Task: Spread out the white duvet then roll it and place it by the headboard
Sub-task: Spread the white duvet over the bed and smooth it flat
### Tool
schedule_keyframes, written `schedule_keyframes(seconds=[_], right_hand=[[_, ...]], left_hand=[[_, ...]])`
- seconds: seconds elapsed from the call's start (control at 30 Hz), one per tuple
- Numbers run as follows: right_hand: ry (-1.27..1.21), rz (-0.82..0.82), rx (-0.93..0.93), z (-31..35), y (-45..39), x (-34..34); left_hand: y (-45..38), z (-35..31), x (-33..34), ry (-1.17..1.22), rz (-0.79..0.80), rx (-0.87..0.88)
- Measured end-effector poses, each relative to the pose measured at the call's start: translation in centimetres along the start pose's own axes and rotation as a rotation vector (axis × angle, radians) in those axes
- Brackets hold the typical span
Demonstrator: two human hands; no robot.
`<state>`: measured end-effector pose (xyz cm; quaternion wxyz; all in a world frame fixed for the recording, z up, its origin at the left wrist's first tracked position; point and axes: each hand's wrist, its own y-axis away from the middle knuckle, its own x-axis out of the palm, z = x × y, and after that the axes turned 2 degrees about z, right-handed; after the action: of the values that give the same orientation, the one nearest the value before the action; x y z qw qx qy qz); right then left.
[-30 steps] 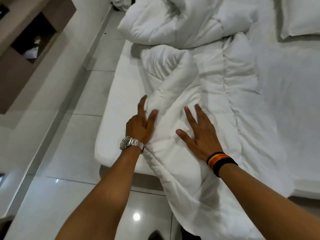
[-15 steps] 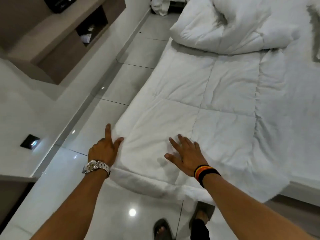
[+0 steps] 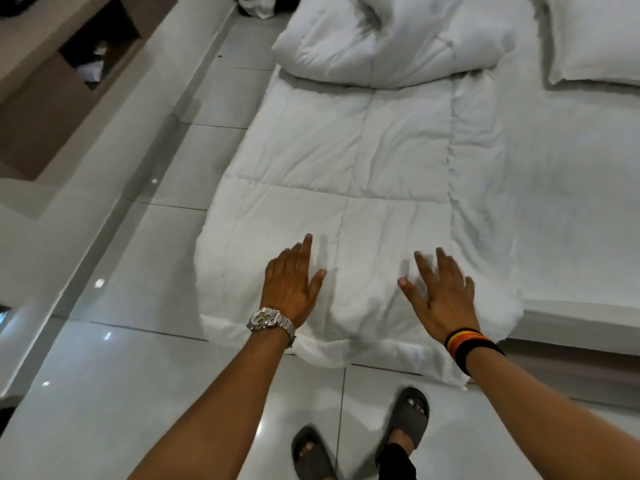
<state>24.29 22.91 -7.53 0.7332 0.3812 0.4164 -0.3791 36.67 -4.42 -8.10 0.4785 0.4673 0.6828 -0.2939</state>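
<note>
The white duvet [image 3: 349,188] lies spread flat along the left part of the bed [image 3: 571,202], its near hem hanging over the bed's foot edge toward the tiled floor [image 3: 145,393], while its far end is bunched in a heap at 12 o'clock. Both hands press palm-down on the near end. The left hand [image 3: 292,289], with a metal watch [image 3: 270,320] at its wrist, sits at 7 o'clock of the flat stretch, its grip apart with fingers splayed. The right hand [image 3: 440,296], with a striped wristband [image 3: 467,344], sits at 5 o'clock, grip likewise apart and clasping nothing. A pillow [image 3: 595,36] lies at 1 o'clock. Grey slippers [image 3: 405,420] stand on the floor at 6 o'clock.
</note>
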Motion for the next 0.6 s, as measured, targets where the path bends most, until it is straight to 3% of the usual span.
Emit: schedule_keyframes(seconds=[0.23, 0.37, 0.47, 0.6], right_hand=[[-0.053, -0.170, 0.281, -8.9, -2.6, -2.9], [-0.228, -0.066, 0.456, -12.6, -4.8, -2.5], [-0.266, -0.144, 0.437, -12.7, -5.6, -1.4], [-0.612, -0.212, 0.315, -11.2, -6.6, -0.8]], left_hand=[[-4.4, -11.4, 6.1, 0.108, 0.062, 0.165], [-6.9, -15.9, 10.1, 0.114, 0.070, 0.195], [-7.7, -17.8, 12.6, 0.082, 0.052, 0.141], [-7.9, -19.2, 14.3, 0.042, -0.008, 0.058]])
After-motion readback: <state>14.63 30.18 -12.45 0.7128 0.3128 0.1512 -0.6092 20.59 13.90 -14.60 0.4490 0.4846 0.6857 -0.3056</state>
